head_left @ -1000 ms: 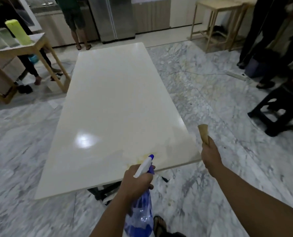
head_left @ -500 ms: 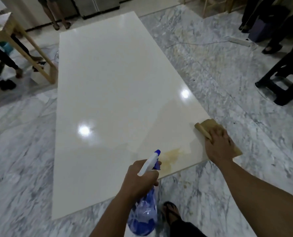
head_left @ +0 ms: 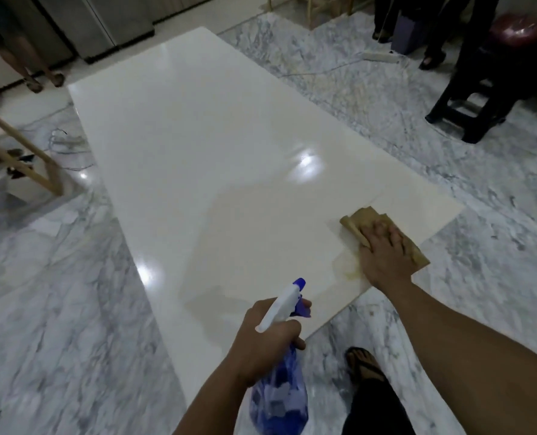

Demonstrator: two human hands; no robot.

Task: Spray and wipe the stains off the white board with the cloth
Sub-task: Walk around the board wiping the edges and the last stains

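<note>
White board (head_left: pixel 229 158) glossy w/ yellow stain (head_left: pixel 348 267) beside tan cloth (head_left: pixel 359 221).

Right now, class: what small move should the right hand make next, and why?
Probably slide the cloth toward the left under the right hand, over the yellowish stain. The stain still shows on the white board just beside the hand.

- The glossy white rectangular board (head_left: pixel 217 158) is showing a cream tint and a faint yellowish stain (head_left: pixel 348 267) near its right corner.
- The folded tan cloth (head_left: pixel 359 219) is lying by that corner.
- The translucent blue plastic spray bottle (head_left: pixel 279 400) is wearing a white head with a blue nozzle.
- The grey-veined white marble floor (head_left: pixel 57 324) is surrounding the board.
</note>
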